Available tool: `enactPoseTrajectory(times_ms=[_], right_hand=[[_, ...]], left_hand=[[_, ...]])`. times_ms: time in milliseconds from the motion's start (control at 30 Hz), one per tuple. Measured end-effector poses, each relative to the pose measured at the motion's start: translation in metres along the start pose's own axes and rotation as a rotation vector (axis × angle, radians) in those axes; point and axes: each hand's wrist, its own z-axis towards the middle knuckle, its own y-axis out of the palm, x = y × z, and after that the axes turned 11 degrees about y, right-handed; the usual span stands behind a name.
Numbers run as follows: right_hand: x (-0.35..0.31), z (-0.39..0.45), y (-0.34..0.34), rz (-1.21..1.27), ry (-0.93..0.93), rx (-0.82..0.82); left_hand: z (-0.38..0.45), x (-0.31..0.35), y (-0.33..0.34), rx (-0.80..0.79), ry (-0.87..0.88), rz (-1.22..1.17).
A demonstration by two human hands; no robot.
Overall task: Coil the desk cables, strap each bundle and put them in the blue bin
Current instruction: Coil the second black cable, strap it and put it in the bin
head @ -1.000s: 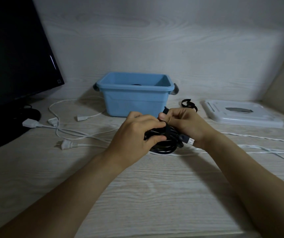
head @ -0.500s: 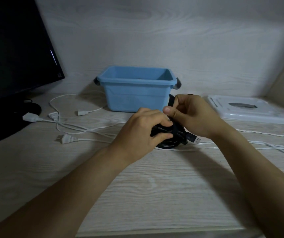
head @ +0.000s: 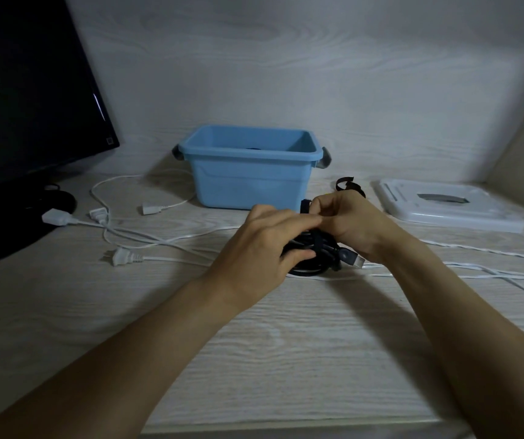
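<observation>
Desk (head: 286, 359): pale wood grain, carrying everything here; its near edge runs out of view at the bottom.
Monitor (head: 26, 90): dark screen at the far left, cut off by the top and left edges; its base is lost in shadow.
Blue bin (head: 248, 175): stands at the back centre, open-topped, grey handles at both ends; something dark shows just over the rim inside, too little to identify.
White lid (head: 447, 207): flat, to the right of the bin, partly in shadow.
White cables (head: 146, 239): loose across the desk on the left with several plugs, more strands running off the right edge; where they pass behind the hands is hidden.
Black cable bundle (head: 314, 258): coiled, on the desk just in front of the bin, between both hands, mostly covered by them; a USB plug pokes out at its right.
Left hand (head: 263, 245): grip curled round the bundle's left side, thumb beneath.
Right hand (head: 349, 220): grip pinching a black strap (head: 305, 206) above the bundle; how far it wraps is unclear.
Spare strap (head: 346, 184): a dark loop behind the right hand, partly hidden.
</observation>
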Motion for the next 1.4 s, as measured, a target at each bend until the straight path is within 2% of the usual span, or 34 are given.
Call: enactPoseTrajectory(times_ms=[200,333,500,600,700,767,833,933,1067,1233,1400], right_hand=[[0.004,0.002,0.002,0.139,0.109,0.065],[0.003,0.001,0.003,0.165,0.082,0.039],[0.001,-0.003,0.003,0.025,-0.010,-0.023],[0.002,-0.001,0.002,-0.031,0.012,0.038],[0.000,0.000,0.000,-0.003,-0.059,0.212],[-0.004,-0.002,-0.001,0.077,-0.204,0.339],[-0.006,-0.005,0.001,0.088,-0.346,0.394],[-0.007,-0.009,0.008,-0.071,-0.514,0.422],[-0.011,-0.011,0.012,-0.263,-0.686,0.545],[-0.006,-0.007,0.018,-0.491,-0.654,0.468],[-0.007,-0.005,0.021,-0.468,-0.573,0.520]], left_hand=[[0.003,-0.004,0.007,0.025,0.002,0.091],[0.005,0.001,0.007,-0.006,-0.081,0.085],[0.007,0.000,0.003,-0.051,-0.121,0.088],[0.004,0.001,0.002,-0.052,-0.079,0.090],[0.003,0.000,0.000,0.002,-0.090,0.108],[0.004,-0.005,-0.005,0.114,-0.175,0.115],[0.006,-0.010,-0.013,0.260,-0.315,0.055],[0.008,-0.013,-0.018,0.346,-0.501,-0.108],[0.006,-0.014,-0.014,0.399,-0.625,-0.237],[0.007,-0.015,-0.013,0.452,-0.676,-0.329],[0.006,-0.014,-0.009,0.438,-0.670,-0.340]])
